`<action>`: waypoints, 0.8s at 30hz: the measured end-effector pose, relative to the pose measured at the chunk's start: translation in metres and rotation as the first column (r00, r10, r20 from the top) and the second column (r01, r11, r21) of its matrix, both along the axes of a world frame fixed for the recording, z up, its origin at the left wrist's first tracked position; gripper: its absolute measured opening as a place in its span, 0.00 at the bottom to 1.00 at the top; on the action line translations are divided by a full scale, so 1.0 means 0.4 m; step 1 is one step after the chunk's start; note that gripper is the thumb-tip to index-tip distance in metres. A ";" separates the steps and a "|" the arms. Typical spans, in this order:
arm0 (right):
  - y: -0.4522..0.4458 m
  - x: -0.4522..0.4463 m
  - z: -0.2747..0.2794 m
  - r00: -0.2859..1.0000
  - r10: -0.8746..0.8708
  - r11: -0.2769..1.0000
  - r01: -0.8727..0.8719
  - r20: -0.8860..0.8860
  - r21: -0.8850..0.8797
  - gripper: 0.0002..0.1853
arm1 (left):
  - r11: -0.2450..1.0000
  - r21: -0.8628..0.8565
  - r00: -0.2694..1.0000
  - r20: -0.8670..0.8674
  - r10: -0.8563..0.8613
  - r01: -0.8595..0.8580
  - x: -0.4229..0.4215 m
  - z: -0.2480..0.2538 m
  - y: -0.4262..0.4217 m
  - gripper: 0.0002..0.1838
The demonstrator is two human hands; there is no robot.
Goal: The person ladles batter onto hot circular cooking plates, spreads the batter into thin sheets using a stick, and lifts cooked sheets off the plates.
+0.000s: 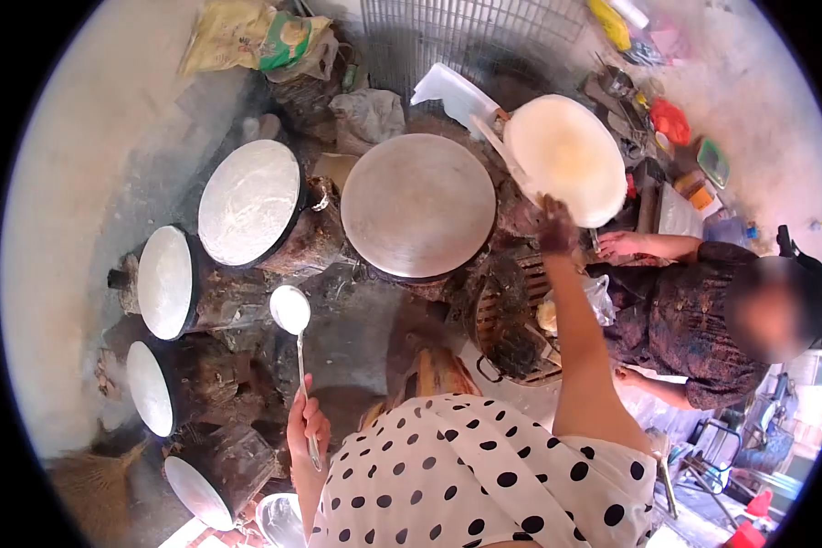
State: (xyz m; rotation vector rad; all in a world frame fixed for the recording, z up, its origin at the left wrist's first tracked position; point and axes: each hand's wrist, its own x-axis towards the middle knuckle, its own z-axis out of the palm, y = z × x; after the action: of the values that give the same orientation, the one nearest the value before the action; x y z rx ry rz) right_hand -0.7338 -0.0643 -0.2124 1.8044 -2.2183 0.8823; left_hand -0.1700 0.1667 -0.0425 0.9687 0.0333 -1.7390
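My left hand (307, 422) is closed round the long handle of a ladle (290, 310), whose bowl is white and looks coated or filled with batter. The ladle hangs over the dark floor between the griddles. My right hand (557, 228) is stretched forward to the near edge of a round, pale crepe (566, 160), yellowish in the middle. The fingers there are dark and blurred, so their grip on the edge does not show. Left of the crepe is a bare, grey-brown round griddle (418, 205). Another griddle (249, 203) beside it is covered with white batter.
More white-topped griddles (166, 283) curve down the left side. A co-worker in a dark patterned shirt (653, 315) sits at the right, one hand (621, 244) near the crepe. A slatted basket (521, 320) stands between us. Sacks (256, 41) lie at the back.
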 end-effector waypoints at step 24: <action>1.155 1.780 0.151 0.740 0.146 -0.679 -0.407 0.656 0.611 0.20 | 0.294 0.318 0.409 0.398 0.821 -0.901 0.438 -0.533 1.407 0.10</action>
State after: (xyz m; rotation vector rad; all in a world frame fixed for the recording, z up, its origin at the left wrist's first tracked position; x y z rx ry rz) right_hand -0.0218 0.3977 -0.1520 3.1660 -1.9644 -2.5770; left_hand 0.0053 0.7295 -0.2559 1.1341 0.8200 -0.5685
